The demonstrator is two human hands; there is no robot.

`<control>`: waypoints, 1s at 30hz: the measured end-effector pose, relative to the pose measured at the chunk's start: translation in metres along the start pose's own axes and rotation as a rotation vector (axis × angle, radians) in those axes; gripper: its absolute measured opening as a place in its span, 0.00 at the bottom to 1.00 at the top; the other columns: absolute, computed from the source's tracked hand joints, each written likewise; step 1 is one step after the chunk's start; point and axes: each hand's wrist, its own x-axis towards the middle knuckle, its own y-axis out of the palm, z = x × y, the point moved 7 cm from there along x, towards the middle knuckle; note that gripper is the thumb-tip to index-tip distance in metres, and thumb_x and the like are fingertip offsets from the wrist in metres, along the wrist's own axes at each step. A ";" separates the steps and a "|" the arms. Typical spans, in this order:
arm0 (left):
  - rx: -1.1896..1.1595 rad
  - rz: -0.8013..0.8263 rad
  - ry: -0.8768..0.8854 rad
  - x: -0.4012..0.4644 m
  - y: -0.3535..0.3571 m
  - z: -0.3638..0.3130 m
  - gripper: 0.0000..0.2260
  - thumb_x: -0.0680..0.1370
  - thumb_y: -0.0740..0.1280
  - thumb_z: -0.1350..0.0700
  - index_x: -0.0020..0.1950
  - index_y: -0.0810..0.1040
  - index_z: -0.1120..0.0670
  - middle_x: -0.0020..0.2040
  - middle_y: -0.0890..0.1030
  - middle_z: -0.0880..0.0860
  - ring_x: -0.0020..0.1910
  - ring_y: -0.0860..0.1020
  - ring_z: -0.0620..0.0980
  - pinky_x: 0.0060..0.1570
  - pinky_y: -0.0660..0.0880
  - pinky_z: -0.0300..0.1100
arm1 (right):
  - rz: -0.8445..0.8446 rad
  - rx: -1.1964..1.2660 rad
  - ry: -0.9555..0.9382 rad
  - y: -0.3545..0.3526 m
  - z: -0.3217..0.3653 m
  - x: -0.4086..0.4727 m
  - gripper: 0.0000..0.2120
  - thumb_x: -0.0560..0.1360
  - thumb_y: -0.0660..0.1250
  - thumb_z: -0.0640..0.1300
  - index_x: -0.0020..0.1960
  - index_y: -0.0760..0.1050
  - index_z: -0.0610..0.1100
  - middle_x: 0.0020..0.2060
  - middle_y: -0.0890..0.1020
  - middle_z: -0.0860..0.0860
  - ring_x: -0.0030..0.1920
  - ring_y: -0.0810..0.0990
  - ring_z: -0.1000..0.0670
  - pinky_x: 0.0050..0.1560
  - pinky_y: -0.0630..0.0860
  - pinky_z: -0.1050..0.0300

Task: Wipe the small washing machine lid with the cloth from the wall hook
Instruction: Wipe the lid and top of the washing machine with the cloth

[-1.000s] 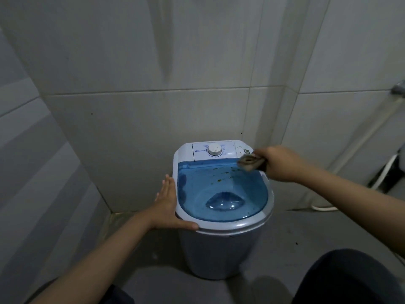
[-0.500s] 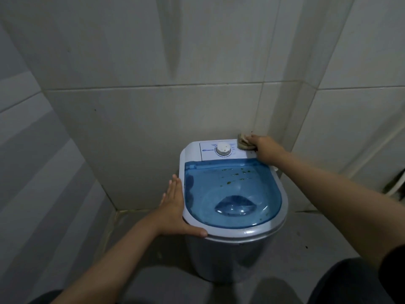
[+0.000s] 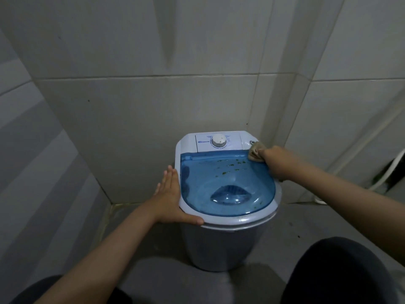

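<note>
Since the previous frame, the right hand (image 3: 277, 160) is coming off the white control panel (image 3: 219, 142) and is now pressing the cloth (image 3: 254, 152) down at the far right corner of the blue translucent lid (image 3: 225, 183), where the lid meets the panel. Fingers of that hand are closing tightly around the bunched tan cloth, which is protruding from the fist toward the panel and touching both the lid's rear edge and the white surround. The left hand (image 3: 172, 195) is lying flat and open against the left side of the small washing machine (image 3: 221, 244), fingers extended along the rim and the thumb hooking around the near left edge; it is gripping nothing but the machine body, bracing it. Green specks (image 3: 232, 165) are showing scattered across the far half of the lid, with a few more near the near right edge. A round white dial (image 3: 219, 140) is sitting at the centre of the panel, and a small round button (image 3: 252, 142) is showing just beside the cloth. The machine is standing on the grey floor (image 3: 306, 222) in the corner of the tiled wall (image 3: 153, 106). A pale hose (image 3: 388, 174) is lying at the right edge of the view. Dark-clothed knees are visible along the bottom edge.
</note>
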 end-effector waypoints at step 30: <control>-0.013 -0.007 0.006 0.000 0.001 -0.002 0.74 0.44 0.60 0.18 0.72 0.25 0.56 0.74 0.26 0.56 0.73 0.29 0.54 0.74 0.38 0.55 | 0.084 -0.010 -0.091 0.028 0.132 -0.146 0.31 0.75 0.57 0.29 0.74 0.46 0.27 0.73 0.50 0.27 0.74 0.51 0.29 0.75 0.52 0.40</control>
